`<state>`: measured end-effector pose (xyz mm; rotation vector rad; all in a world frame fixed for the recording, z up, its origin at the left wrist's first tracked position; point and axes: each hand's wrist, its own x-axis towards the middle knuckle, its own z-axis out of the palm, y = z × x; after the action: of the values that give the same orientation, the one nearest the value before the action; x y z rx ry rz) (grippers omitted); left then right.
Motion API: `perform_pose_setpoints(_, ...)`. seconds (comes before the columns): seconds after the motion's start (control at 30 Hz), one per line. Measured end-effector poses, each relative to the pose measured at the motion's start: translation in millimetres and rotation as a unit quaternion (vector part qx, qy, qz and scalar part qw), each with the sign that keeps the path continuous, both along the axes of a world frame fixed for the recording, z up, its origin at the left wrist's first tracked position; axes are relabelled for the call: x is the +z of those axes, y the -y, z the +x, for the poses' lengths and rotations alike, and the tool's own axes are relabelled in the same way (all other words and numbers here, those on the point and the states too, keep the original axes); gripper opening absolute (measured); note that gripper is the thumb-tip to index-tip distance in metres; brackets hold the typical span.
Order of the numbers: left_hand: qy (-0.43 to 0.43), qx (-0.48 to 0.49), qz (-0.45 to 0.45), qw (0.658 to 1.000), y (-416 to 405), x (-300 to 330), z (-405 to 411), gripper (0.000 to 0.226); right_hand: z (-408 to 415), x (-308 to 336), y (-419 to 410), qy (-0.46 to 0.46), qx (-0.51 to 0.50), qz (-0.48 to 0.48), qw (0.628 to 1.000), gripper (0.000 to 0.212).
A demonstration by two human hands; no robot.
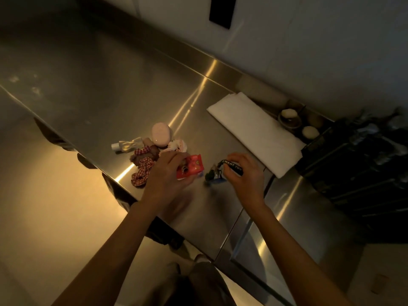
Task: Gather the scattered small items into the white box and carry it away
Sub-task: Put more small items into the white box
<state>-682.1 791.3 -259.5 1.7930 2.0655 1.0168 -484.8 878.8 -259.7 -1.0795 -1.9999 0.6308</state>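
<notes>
Two hands grip items: left hand (170,171) fingers pinch a red packet (191,167), right hand (245,173) fingers a black strap (231,166).

The left hand (167,173) covers part of the red packet (194,165), and its print is too blurred to read. Under the right hand (245,173) the strap (231,166) shows only "WANT YOU"; the charms (213,175) below it are a blur. The dark rack (357,164) runs off the right edge.
</notes>
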Motion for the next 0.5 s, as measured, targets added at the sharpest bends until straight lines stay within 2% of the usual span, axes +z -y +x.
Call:
perform_pose_setpoints(0.33, 0.016, -0.102, 0.128, 0.986, -19, 34, 37, 0.045, 48, 52, 46, -0.020, -0.079, 0.049, 0.995, 0.021)
perform_pose_setpoints(0.5, 0.042, -0.177, 0.112, 0.977, -25, 38, 84, 0.050, 93, 67, 81, 0.001, -0.151, 0.057, 0.987, 0.021)
